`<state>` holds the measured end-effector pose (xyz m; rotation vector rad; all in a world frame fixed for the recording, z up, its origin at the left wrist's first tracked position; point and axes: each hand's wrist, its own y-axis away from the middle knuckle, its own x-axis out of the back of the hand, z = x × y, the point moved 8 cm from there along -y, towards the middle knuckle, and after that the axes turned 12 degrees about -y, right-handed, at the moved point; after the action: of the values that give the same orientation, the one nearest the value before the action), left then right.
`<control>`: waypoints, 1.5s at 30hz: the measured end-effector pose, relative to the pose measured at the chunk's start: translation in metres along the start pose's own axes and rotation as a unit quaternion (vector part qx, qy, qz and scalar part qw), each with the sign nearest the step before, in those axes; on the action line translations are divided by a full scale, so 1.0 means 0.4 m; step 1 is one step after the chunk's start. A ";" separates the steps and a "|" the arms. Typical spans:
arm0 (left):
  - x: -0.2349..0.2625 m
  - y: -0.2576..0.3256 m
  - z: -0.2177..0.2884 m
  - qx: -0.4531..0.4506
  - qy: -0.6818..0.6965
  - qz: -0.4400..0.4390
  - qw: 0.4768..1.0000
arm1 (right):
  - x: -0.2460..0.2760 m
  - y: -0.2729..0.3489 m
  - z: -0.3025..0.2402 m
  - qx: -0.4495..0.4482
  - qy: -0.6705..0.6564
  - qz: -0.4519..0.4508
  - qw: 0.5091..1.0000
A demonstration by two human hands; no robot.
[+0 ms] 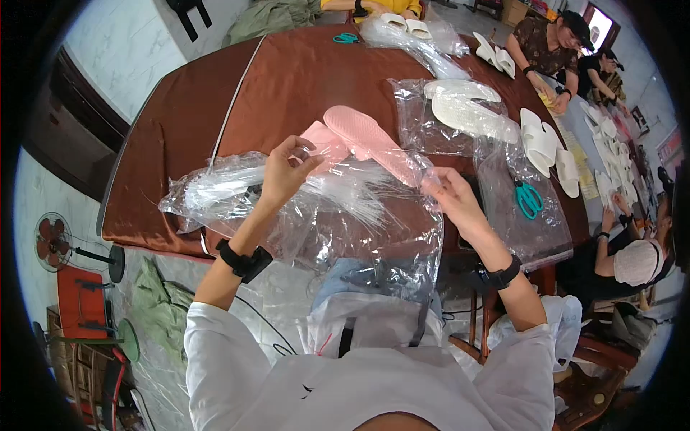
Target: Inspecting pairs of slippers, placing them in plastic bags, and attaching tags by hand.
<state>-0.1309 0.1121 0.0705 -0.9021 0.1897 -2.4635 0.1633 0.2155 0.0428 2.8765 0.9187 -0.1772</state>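
Note:
A clear plastic bag (388,248) is spread in front of me, hanging over the table's near edge. My right hand (458,203) pinches its right edge. My left hand (289,171) is curled, thumb and fingertips closed at the film on the other side. Just beyond the bag lies a pair of pink slippers (363,136), one sole turned up across the other, its lower end partly behind the film. Under and beside my left hand, a bundle of thin whitish plastic strips (230,187) fans out from its clear wrapping.
On the right are white slippers (474,118) on clear bags, another white pair (543,144) and teal scissors (528,198). More teal scissors (346,38) lie at the far edge. A person in yellow (374,7) and several others work around the brown-covered table (180,108).

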 end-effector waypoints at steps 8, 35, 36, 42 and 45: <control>-0.015 0.014 -0.017 0.028 -0.023 -0.015 0.999 | 0.060 -0.021 -0.014 0.035 0.013 0.077 0.996; 0.035 0.046 0.028 -0.051 -0.198 0.020 0.979 | 0.049 0.098 0.054 -0.081 0.016 -0.010 0.997; 0.041 0.050 0.126 -0.195 -0.370 0.108 0.902 | 0.054 0.098 0.047 -0.062 0.031 -0.001 0.998; -0.137 -0.017 0.375 -0.370 -0.322 0.081 0.868 | 0.015 0.077 -0.008 -0.027 0.056 -0.006 0.998; -0.238 -0.108 0.344 -0.283 -0.217 -0.095 0.929 | 0.018 0.066 -0.023 -0.007 0.053 -0.015 0.998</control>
<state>0.0011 0.2033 0.1353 -1.7545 0.7060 -2.3306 0.1853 0.1995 0.0529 2.8846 0.9760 -0.0214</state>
